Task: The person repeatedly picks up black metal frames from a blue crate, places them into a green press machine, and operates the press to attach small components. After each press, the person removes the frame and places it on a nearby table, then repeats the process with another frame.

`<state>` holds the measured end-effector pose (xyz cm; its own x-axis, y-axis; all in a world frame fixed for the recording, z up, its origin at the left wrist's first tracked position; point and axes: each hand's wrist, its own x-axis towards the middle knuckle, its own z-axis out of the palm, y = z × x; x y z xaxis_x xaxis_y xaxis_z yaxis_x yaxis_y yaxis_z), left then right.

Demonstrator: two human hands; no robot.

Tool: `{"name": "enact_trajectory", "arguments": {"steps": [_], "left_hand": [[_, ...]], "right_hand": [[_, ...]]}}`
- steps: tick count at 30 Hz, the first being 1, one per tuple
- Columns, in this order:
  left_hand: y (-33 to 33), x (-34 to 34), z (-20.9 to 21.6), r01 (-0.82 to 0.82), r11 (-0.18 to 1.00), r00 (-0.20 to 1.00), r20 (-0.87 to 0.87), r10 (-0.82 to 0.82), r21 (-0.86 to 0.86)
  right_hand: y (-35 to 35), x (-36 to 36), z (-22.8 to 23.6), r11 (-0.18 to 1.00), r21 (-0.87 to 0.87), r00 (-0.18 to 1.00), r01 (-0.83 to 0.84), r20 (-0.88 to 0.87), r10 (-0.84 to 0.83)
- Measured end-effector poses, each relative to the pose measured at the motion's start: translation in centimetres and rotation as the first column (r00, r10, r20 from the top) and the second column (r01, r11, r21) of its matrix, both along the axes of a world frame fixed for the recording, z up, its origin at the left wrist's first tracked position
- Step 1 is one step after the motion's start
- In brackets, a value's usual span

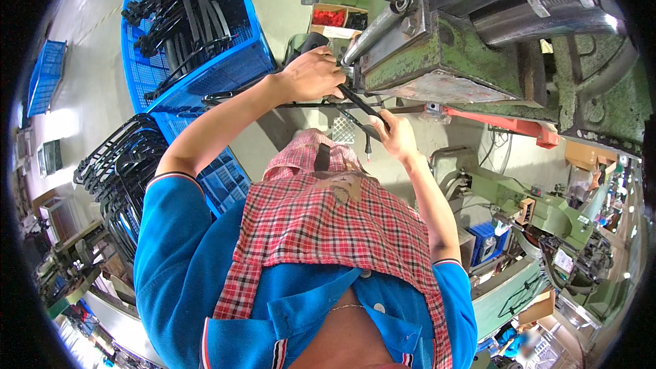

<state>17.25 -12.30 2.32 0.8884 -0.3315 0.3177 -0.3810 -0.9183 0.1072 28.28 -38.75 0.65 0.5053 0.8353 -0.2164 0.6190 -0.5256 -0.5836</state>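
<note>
In front of a green press point(451, 61), a slim black bar-shaped frame part point(359, 102) slants between my two hands. My left hand point(313, 75) is closed at its upper end, right beside the press's steel rod point(374, 33); a black rounded end point(314, 42) shows above the knuckles. Most of what lies under the left fingers is hidden. My right hand point(395, 135) grips the lower end, with the thumb and fingers wrapped round it. A thin black rod with a pale tip point(368, 149) hangs just below the part.
Blue crates point(256, 55) at the left hold many black parts. More black frames point(119, 171) are stacked below them. A box of small red pieces point(330, 16) sits behind the press. A red bar point(502, 126) juts out at the right, with another green machine point(526, 205) beyond.
</note>
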Motion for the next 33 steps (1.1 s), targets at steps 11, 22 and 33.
{"name": "enact_trajectory", "arguments": {"steps": [11,22,33], "left_hand": [[1.0,1.9,0.7,-0.024,0.996,0.995,0.089,0.032,-0.084],[2.1,-7.0,-0.5,-0.581,0.776,0.809,-0.273,0.52,-0.245],[-3.6,-9.2,-3.2,-0.728,0.686,0.53,-0.619,0.58,0.02]], "right_hand": [[0.7,1.0,1.1,0.992,0.019,0.98,0.121,-0.159,-0.117],[0.8,0.8,-0.5,0.993,-0.098,0.996,0.065,-0.05,-0.07],[0.9,-1.6,-0.9,0.995,-0.049,0.995,0.083,0.064,-0.08]]}}
